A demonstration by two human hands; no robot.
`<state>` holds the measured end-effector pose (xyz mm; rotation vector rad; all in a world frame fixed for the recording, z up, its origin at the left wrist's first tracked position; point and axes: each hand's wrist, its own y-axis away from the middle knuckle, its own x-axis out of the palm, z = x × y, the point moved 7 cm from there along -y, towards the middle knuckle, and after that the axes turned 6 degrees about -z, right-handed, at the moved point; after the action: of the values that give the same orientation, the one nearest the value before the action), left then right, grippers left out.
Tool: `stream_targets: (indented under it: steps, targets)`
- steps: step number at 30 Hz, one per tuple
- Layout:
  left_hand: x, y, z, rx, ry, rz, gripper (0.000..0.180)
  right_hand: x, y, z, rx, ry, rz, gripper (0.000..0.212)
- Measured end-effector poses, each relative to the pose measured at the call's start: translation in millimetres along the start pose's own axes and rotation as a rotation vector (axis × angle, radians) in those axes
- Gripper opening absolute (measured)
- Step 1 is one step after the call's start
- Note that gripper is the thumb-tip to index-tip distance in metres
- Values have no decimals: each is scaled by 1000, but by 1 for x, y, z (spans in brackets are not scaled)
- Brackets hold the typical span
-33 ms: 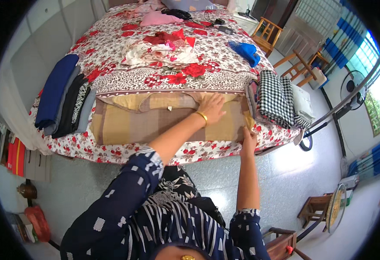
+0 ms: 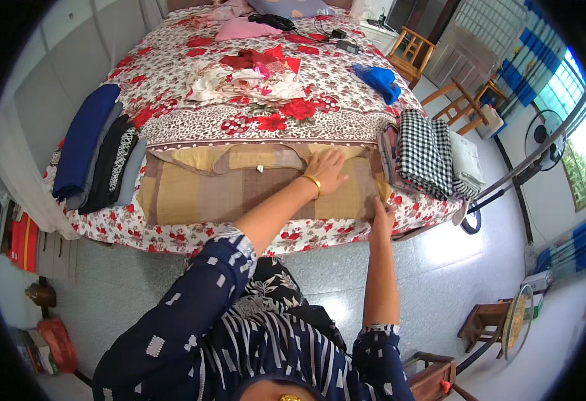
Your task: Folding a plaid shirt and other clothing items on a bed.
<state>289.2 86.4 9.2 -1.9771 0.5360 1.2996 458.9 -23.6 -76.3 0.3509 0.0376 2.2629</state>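
Note:
A tan and brown checked shirt (image 2: 239, 194) lies folded long and low across the near end of the bed, its collar and a small white label along the far side. My left hand (image 2: 326, 172), with a gold bangle at the wrist, rests flat on the shirt right of its middle, fingers stretched out. At the shirt's right end, my right hand (image 2: 382, 217) holds the near corner, thumb on top; the fingers underneath are partly hidden. Just beyond that hand stands a stack of folded clothes with a black-and-white checked piece (image 2: 425, 150).
Dark folded clothes (image 2: 86, 144) line the bed's left edge. Farther back on the flowered bedspread (image 2: 159, 110) lie a crumpled white and red garment (image 2: 243, 83), a blue cloth (image 2: 380, 81) and a pink pillow (image 2: 243, 29). Wooden chairs (image 2: 413, 53) stand to the right.

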Motion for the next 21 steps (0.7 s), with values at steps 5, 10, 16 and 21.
stream_targets:
  steps: [5, 10, 16, 21]
  targets:
    - [32, 16, 9, -99, 12, 94, 59, 32, 25, 29, 134, 24, 92, 32]
    - [36, 1, 24, -200, 430, 118, 59, 66, 19, 30, -27, 51, 256, 39]
    - [34, 8, 87, -768, 1798, -180, 76, 139, 95, 44, -745, 1283, 706, 58]
    - [21, 6, 89, -795, 1636, 38, 87, 133, 100, 41, -772, 1376, 659, 63]
